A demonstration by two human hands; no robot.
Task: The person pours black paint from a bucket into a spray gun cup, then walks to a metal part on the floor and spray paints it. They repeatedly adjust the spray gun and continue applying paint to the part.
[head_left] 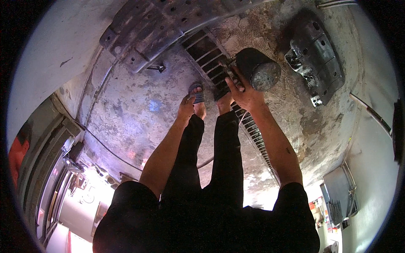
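Note:
My right hand [242,95] has its fingers around a narrow metallic tool [230,74], with a thin pale hose [243,116] below it. Right beside that hand lies a black cylinder [259,71] with a grimy round end. My left hand [187,105] is closed in front of my left sandaled foot [197,90]; whatever its fingers may hold is hidden. A long floor grate [202,50] runs under the tool and past my right foot [223,101].
A large dark perforated metal panel [156,21] is at the top, a smaller one [316,59] at the right. A dark hose [109,147] crosses the stained floor. Walls stand at both sides, with a rod [367,107] by the right one.

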